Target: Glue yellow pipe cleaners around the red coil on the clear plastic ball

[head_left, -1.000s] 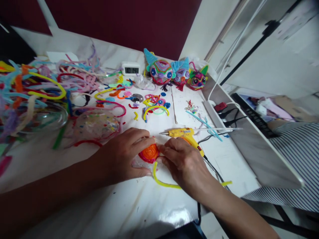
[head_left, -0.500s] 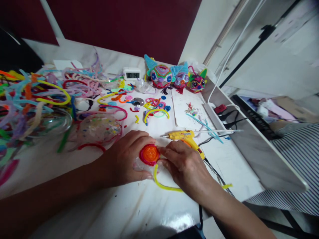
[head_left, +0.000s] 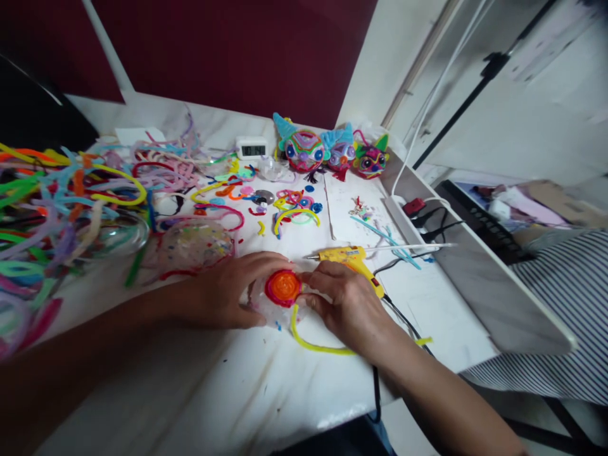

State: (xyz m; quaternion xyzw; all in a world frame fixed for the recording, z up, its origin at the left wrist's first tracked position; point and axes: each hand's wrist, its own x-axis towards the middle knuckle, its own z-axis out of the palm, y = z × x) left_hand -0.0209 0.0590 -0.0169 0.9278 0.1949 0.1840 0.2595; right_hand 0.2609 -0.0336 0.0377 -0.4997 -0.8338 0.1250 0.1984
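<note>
A clear plastic piece (head_left: 266, 309), apparently rounded, rests on the table with a coiled orange pipe-cleaner disc (head_left: 284, 288) on top, edged in red and pink. My left hand (head_left: 232, 288) curves around its left side, thumb low and fingers over the far side. At the disc's right edge, my right hand (head_left: 349, 304) pinches the end of a yellow pipe cleaner (head_left: 313, 346); the fingertips partly hide that end. The rest of the yellow strip loops below and passes under my right wrist. Just beyond that hand lies a yellow glue gun (head_left: 349, 256).
Piled pipe cleaners (head_left: 71, 190) cover the left. Three decorated animal heads (head_left: 304, 152) stand at the back beside a small digital clock (head_left: 251, 149). A power strip (head_left: 403, 218) runs along the right panel (head_left: 475, 278). A person in striped clothing (head_left: 565, 304) is at the right.
My left hand has shifted slightly left and its fingers sit looser around the plastic, showing more of it. The right hand keeps its pinch at the disc's edge. The camera view has shifted slightly.
</note>
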